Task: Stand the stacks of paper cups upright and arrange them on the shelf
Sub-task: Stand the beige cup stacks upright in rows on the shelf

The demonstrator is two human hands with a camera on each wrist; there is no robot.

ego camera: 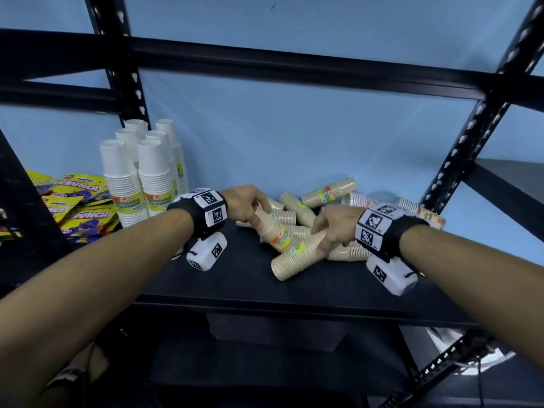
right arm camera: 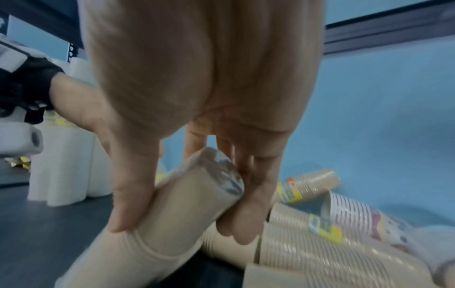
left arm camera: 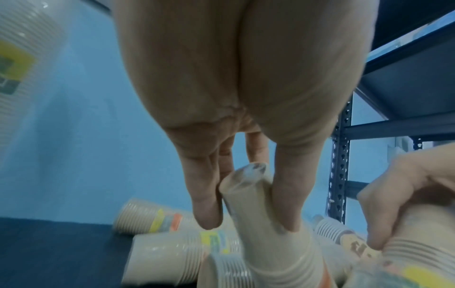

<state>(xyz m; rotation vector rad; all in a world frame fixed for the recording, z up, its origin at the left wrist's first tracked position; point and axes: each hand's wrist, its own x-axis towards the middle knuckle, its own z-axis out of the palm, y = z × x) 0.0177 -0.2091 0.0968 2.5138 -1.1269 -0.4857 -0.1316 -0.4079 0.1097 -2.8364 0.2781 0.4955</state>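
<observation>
A: Two stacks are in hand at once, one per hand, and that is my worry. My left hand [ego camera: 248, 201] pinches a kraft cup stack [left arm camera: 256, 210] near its narrow closed end, thumb on one side and fingers [left arm camera: 208, 212] on the other, and the stack tilts with its wide end down among the others.

B: And the right hand?

A: My right hand [ego camera: 332, 228] is curled round a second kraft stack [right arm camera: 172, 210] just below its closed end, thumb [right arm camera: 128, 196] on one flank, fingers on the other. That stack leans steeply, its wide end low toward me on the shelf [ego camera: 223, 272].

B: What could go wrong?

A: Both grips sit on the top cups only. I judge the film wrap is all that ties the cups together, so a stack could sag or slip as it comes up. Beyond and below my fingers lies the loose pile [ego camera: 321, 198], touching both stacks; lifting may roll some toward the shelf edge.

B: Where do they go?

A: Probably beside the upright white stacks [ego camera: 141, 175], well to the left of my left fingers. The snack bags [ego camera: 76, 201] lie further left.
</observation>
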